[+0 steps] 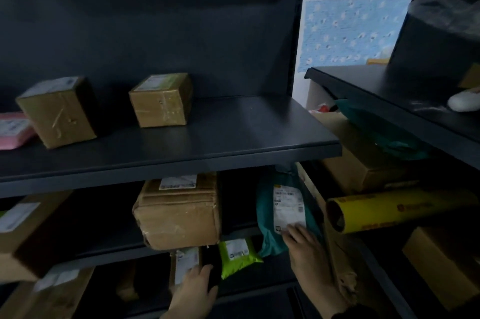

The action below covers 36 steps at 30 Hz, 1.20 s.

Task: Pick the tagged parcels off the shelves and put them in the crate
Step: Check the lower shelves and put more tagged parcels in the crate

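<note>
A dark metal rack (233,136) fills most of the view, with a second rack (376,90) set at an angle to the right of the grip. Left of the grip on the same shelf sits one big cardboard box (179,217), label on top, and farther left one more labelled carton (26,227). A tall flat carton (340,266) stands just right of the grip, close against the wrist, and one yellow roll (394,212) lies beyond it.

The teal bag (265,217) (white label facing out) stands upright at the shelf's right end. The right hand (309,261) has its fingers laid over the lower edge of that label; the thumb is hidden, so I cannot tell whether it pinches the bag.

Above and left of the grip, one shelf up, are two small brown boxes (58,113) (161,100) and one pink parcel (13,131).

Below and left of the grip lies one lime-green mailer (237,256), touching the bag's bottom corner. Farther left the left hand (194,292) rests against a narrow upright box (185,264); blur hides whether its fingers curl.
</note>
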Tool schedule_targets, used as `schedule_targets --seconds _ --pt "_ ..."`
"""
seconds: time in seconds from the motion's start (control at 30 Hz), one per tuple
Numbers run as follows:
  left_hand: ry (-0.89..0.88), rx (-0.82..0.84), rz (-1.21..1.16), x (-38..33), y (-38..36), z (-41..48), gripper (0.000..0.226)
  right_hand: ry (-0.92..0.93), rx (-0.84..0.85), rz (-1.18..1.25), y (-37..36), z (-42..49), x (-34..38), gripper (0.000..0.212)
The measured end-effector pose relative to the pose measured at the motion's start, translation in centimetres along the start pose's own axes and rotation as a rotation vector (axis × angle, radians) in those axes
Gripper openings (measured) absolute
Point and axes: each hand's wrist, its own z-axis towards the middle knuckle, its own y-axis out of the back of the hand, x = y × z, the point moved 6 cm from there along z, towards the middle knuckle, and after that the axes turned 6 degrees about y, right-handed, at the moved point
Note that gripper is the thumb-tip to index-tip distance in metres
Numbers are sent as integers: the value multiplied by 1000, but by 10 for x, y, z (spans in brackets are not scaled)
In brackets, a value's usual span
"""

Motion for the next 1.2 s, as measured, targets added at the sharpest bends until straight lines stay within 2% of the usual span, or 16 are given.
schedule_targets --seconds 0.13,0.23,0.3,0.37,0.47,0.53,0.63,0.7,0.77,0.87,1.0,1.03,1.1,1.13,1.2 --pt "2 -33 155 11 -21 -1 54 98 -132 -2 -2 -13 4 24" --pt "-32 -112 259 19 -23 0 48 157 -190 -21 -9 -15 2 31" --pt "-35 -169 301 26 -24 2 46 192 -241 -31 -12 -11 0 26" --pt "-37 -221 335 35 -26 6 44 211 -282 -35 -14 -2 -2 37" --pt "-24 -222 359 49 -37 9 44 214 -334 -29 -10 11 -2 38" --pt "-43 -234 309 60 -47 15 41 176 -376 -25 -5 13 0 38" --pt "-40 -248 260 77 -66 26 42 51 -530 -13 -3 -11 17 36" --pt "-21 -264 235 86 -78 38 44 98 -648 80 -14 -42 48 29" --pt "14 -315 178 100 -90 54 49 176 -686 162 -45 -66 74 25" --pt "59 -347 179 115 -108 77 59 177 -584 224 -127 -78 79 32" --pt "125 -434 129 136 -125 107 63 107 -392 117 -239 -66 68 60" --pt "120 -460 107 141 -129 113 64 103 -326 97 -263 -60 66 56" --pt "84 -514 32 151 -136 123 76 130 -192 94 -295 -47 68 26" --pt "71 -527 3 156 -138 126 81 127 -121 86 -309 -40 70 30" --pt "41 -538 -45 164 -140 134 68 101 21 79 -342 -26 70 62"
